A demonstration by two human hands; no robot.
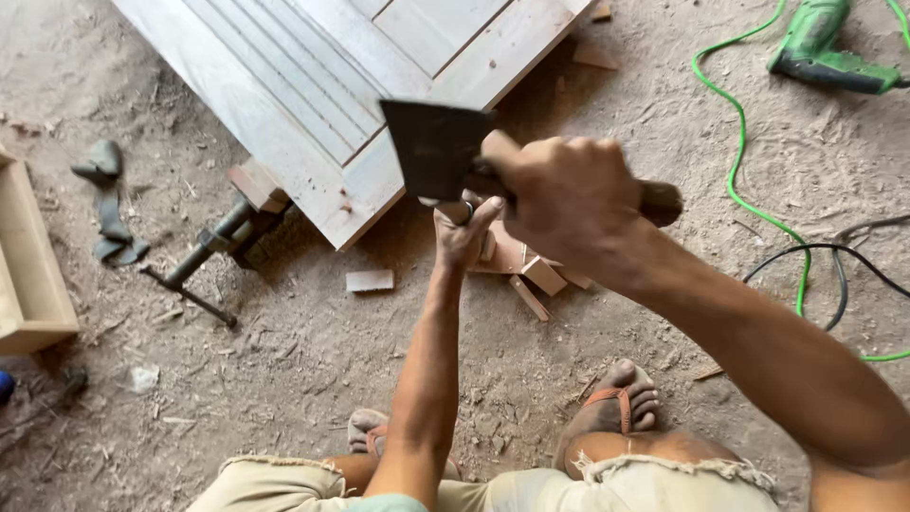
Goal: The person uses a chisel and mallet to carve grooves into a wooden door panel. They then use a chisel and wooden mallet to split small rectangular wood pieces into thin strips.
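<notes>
My right hand (567, 197) is closed around the wooden handle of a hatchet (436, 147), raised with its dark flat blade pointing left over the corner of a pale wooden door panel (313, 85). Below the blade, my left hand (462, 230) reaches down and grips a small wooden piece (517, 261) among offcuts on the ground; a ring shows on one finger. Both my feet in sandals stand on the dirt at the bottom.
A metal clamp (223, 242) holds the panel's left edge. A green power tool (825, 52) with a green cord (735, 171) lies top right, beside black cables. A wooden box (28, 275) sits at left. A small block (370, 281) and scraps lie on sawdust-covered ground.
</notes>
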